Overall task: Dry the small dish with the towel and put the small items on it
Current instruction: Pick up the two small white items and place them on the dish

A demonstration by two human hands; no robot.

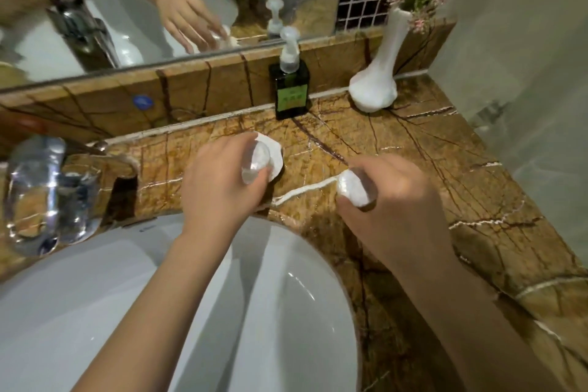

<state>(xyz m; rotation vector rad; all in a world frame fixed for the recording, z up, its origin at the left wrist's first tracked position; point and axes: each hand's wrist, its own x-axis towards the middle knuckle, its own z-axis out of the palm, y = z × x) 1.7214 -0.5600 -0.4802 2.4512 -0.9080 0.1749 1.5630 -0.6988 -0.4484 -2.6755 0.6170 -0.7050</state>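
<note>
A small white dish [276,149] lies on the brown marble counter behind the basin, partly hidden by my left hand. My left hand [219,181] is closed around a small clear wrapped item [255,162] held just above the dish. My right hand [394,197] is off to the right over the bare counter, holding a second small white wrapped item [351,189]. No towel is in view.
A white basin [159,312] fills the lower left. The chrome tap [35,194] stands at far left. A dark green pump bottle [291,86] and a white vase [375,86] with pink flowers stand against the back ledge under the mirror.
</note>
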